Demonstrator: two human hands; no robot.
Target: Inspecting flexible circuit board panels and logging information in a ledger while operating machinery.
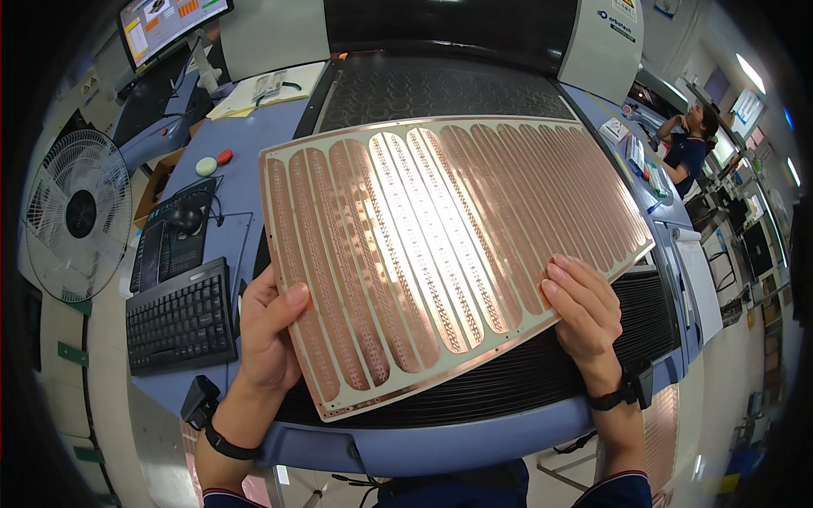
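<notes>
A large copper-coloured circuit board panel (440, 229) with rows of long rounded strips and a pale border is held tilted above the machine bed. My left hand (269, 334) is closed on its left edge, thumb on the upper face and the other fingers mostly hidden beneath. At the near right edge, my right hand (584, 309) has its fingers bent over the upper face, closed on the panel; its thumb is hard to make out. Light glares off the middle strips.
Below the panel lies a black ribbed bed (639, 326), with a black patterned surface (449, 89) behind. A keyboard (182, 317), mouse (188, 218) and fan (80, 216) stand left. A monitor (169, 25) is far left. Another person (690, 148) is at the right.
</notes>
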